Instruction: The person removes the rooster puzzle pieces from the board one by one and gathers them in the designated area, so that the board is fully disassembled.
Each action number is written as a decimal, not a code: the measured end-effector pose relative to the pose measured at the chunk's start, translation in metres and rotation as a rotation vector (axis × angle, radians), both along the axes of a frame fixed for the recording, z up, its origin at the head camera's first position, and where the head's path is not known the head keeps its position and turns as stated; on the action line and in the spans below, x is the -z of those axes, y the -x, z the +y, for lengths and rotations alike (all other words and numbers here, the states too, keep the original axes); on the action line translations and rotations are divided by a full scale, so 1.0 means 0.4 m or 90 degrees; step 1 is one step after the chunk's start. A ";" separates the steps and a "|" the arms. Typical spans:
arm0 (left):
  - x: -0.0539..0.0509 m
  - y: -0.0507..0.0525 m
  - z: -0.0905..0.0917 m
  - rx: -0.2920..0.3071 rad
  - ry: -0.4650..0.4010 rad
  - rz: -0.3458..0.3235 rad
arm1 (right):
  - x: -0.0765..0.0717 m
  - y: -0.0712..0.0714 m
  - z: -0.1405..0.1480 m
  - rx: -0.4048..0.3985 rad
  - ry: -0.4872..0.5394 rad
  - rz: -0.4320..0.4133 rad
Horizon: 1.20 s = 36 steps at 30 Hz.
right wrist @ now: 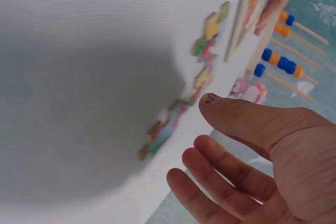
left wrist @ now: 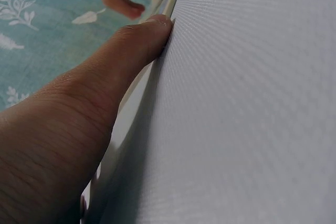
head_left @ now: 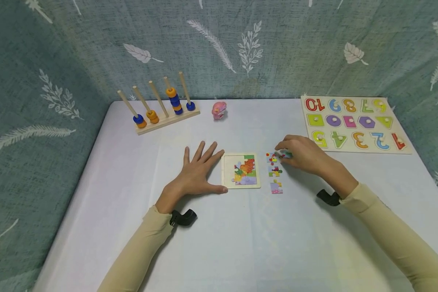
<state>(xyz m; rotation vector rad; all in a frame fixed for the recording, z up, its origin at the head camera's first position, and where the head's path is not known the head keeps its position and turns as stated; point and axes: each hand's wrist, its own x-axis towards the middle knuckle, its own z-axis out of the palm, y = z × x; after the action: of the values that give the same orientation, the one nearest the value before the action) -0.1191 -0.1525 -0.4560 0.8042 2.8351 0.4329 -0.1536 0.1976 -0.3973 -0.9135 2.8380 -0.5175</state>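
My left hand (head_left: 196, 175) lies spread with straight fingers at the left side of a small wooden puzzle tray (head_left: 229, 164). Its thumb (left wrist: 149, 35) touches the tray's near edge in the left wrist view. Joined pieces with a hen picture (head_left: 247, 167) fill the tray's right part. My right hand (head_left: 304, 154) hovers at the far end of the loose pieces, thumb and fingers apart around a puzzle piece (right wrist: 164, 132) lying on the table. Other loose pieces lie in a column: a colourful one (head_left: 271, 158), one below it (head_left: 275, 171), and a lilac one (head_left: 276, 188).
An abacus-like stacker (head_left: 168, 120) with blue and orange rings stands at the back left. Beside it is a pink flower-like object (head_left: 219, 110). A number and shape board (head_left: 354, 151) lies at the back right, beyond my right hand. A patterned cloth (head_left: 204, 48) hangs behind the table.
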 end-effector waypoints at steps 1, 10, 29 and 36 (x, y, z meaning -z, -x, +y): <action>0.000 0.001 0.001 0.001 -0.001 0.000 | -0.005 -0.001 -0.003 0.001 0.001 0.004; -0.004 0.004 0.004 0.003 -0.004 -0.004 | -0.035 -0.002 -0.039 -0.005 -0.001 0.009; 0.006 0.001 0.003 -0.001 -0.011 -0.004 | -0.045 -0.004 -0.118 -0.037 0.021 0.008; 0.001 0.002 0.003 -0.004 -0.006 -0.007 | -0.052 0.001 -0.136 -0.050 0.011 0.005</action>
<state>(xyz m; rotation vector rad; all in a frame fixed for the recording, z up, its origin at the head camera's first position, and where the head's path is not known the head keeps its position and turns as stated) -0.1198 -0.1512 -0.4562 0.7914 2.8288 0.4499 -0.1541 0.1431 -0.3763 -1.0279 2.7962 -0.5319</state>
